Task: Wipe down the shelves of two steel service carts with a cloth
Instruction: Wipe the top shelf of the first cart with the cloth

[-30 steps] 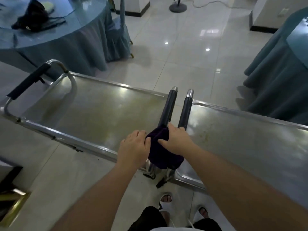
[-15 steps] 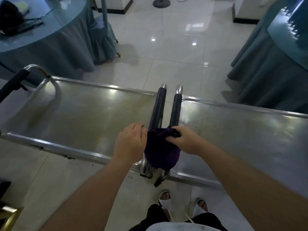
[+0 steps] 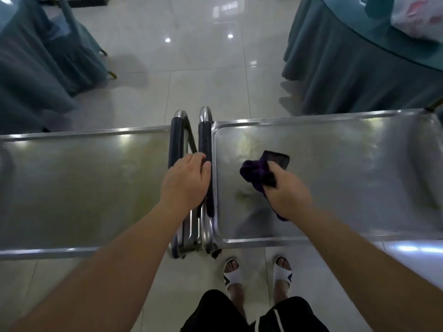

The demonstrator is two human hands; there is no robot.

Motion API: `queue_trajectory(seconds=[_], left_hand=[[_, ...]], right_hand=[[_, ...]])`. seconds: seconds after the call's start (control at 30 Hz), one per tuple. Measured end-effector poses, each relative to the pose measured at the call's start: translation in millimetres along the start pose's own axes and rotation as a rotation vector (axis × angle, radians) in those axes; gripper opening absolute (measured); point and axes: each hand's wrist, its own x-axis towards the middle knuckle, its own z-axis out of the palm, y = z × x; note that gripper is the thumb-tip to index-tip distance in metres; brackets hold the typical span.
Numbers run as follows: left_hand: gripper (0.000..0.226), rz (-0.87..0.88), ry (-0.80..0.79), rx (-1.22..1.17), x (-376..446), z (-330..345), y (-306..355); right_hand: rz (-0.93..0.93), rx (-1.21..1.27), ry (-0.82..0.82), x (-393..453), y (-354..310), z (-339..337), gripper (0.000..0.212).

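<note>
Two steel service carts stand end to end, their black-padded handles side by side in the middle. My right hand [image 3: 285, 192] grips a bunched dark purple cloth [image 3: 257, 174] over the left part of the right cart's top shelf [image 3: 347, 178]. My left hand [image 3: 185, 183] lies on the right cart's handle [image 3: 205, 137], its fingers curled over the bar. The left cart's top shelf [image 3: 79, 188] lies bare beside the left cart's handle [image 3: 176, 137]. Lower shelves are hidden under the top ones.
Round tables draped in teal cloth stand at the far left [image 3: 36, 75] and far right [image 3: 354, 68]; a white plastic bag [image 3: 417, 15] lies on the right one. Glossy tiled floor [image 3: 203, 68] stretches beyond the carts. My feet in white sandals [image 3: 256, 274] stand close to the right cart.
My right hand carried the cloth off the handles and rightward onto the right cart's shelf. My left hand shifted onto the right cart's handle. The view swung right and down.
</note>
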Motion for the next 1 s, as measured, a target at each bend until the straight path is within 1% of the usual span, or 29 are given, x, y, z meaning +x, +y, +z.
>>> queue_trajectory(seconds=[0.07, 0.13, 0.17, 0.23, 0.27, 0.3, 0.33, 0.37, 0.4, 0.43, 0.47, 0.57, 0.67, 0.77, 0.83, 0.9, 1.0], left_hand=[[0.041, 0.021, -0.005, 0.005, 11, 8, 7], [0.039, 0.042, -0.004, 0.01, 21, 17, 11], [0.039, 0.048, -0.001, 0.016, 27, 21, 13], [0.039, 0.06, -0.003, 0.031, 38, 31, 13], [0.04, 0.062, -0.007, 0.03, 44, 35, 13], [0.041, 0.061, -0.012, 0.022, 50, 40, 13], [0.042, 0.055, -0.019, 0.01, 56, 44, 12], [0.044, 0.045, -0.022, 0.003, 62, 49, 12], [0.047, 0.032, -0.02, 0.004, 70, 53, 12], [0.051, 0.018, -0.019, 0.011, 76, 57, 13], [0.055, 0.004, -0.02, 0.022, 83, 61, 13], [0.066, -0.022, -0.019, 0.08, 95, 72, 13], [0.07, -0.026, -0.019, 0.089, 94, 81, 9], [0.071, -0.019, -0.016, 0.084, 92, 84, 8], [0.07, -0.018, -0.017, 0.09, 92, 84, 8], [0.068, -0.023, -0.024, 0.101, 91, 84, 9], [0.066, -0.041, -0.033, 0.149, 89, 83, 13]], right_hand=[[-0.018, -0.143, -0.05, -5, 5, 35, 0.047], [-0.028, -0.31, -0.199, -18, 13, 80, 0.074], [-0.05, -0.37, -0.3, -28, 17, 101, 0.079], [-0.127, -0.413, -0.52, -54, 27, 139, 0.074], [-0.169, -0.402, -0.596, -68, 32, 151, 0.072], [-0.181, -0.356, -0.626, -79, 37, 159, 0.071], [-0.162, -0.292, -0.605, -87, 43, 163, 0.07], [-0.148, -0.232, -0.528, -89, 49, 166, 0.068], [-0.155, -0.216, -0.413, -87, 57, 168, 0.063], [-0.169, -0.241, -0.301, -82, 62, 169, 0.058], [-0.171, -0.281, -0.235, -76, 65, 170, 0.057], [-0.162, -0.35, -0.229, -55, 64, 186, 0.064], [-0.148, -0.411, -0.234, -38, 62, 208, 0.067], [-0.202, -0.463, -0.173, -15, 66, 216, 0.067], [-0.207, -0.452, -0.116, 13, 65, 217, 0.068], [-0.185, -0.414, -0.046, 50, 58, 218, 0.076], [-0.167, -0.405, 0.017, 106, 46, 214, 0.095]])
